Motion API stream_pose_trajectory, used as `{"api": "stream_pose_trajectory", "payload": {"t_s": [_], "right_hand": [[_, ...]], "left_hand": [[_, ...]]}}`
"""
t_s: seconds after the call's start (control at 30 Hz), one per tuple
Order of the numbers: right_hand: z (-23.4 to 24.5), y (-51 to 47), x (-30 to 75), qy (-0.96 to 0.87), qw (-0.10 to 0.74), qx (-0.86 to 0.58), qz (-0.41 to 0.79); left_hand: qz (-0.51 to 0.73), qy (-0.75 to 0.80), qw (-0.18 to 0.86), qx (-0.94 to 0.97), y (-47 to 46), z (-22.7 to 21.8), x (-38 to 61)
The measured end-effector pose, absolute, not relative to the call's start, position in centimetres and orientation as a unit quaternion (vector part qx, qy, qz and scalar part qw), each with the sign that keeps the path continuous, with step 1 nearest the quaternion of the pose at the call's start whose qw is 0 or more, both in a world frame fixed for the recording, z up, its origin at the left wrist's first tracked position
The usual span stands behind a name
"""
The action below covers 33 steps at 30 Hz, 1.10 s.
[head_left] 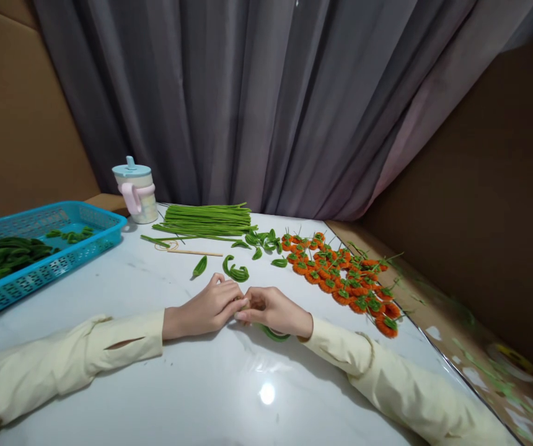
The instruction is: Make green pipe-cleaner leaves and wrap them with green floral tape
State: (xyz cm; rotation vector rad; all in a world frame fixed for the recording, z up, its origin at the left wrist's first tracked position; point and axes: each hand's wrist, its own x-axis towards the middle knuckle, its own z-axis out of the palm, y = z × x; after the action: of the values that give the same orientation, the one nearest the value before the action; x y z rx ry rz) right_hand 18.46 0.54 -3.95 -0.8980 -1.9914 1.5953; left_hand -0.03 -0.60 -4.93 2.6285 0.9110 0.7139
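Observation:
My left hand (208, 308) and my right hand (276, 310) meet over the white table, fingertips pinched together. Whatever lies between them is small and mostly covered by the fingers. A curved green strip (276, 334) shows below my right hand; I cannot tell whether it is held or lies on the table. Just beyond the hands are curled fuzzy green chenille pieces (237, 271) and a single green chenille leaf (199, 266). A thin wooden stick (194, 253) lies behind them.
Green chenille stems (206, 219) form a bundle at the back, beside small green leaves (266, 240). Many orange chenille flowers (326, 272) spread at right. A blue basket (85, 241) with green pieces stands left, near a lidded cup (142, 198). A grey curtain (229, 111) hangs behind.

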Motion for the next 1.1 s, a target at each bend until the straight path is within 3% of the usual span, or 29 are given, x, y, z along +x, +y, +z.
{"api": "stream_pose_trajectory", "payload": {"t_s": [1.1], "right_hand": [[-4.32, 0.43, 18.82, -0.766, 0.151, -0.312, 0.542]], "left_hand": [[0.222, 0.211, 0.164, 0.938, -0.91, -4.93, -0.38]]}}
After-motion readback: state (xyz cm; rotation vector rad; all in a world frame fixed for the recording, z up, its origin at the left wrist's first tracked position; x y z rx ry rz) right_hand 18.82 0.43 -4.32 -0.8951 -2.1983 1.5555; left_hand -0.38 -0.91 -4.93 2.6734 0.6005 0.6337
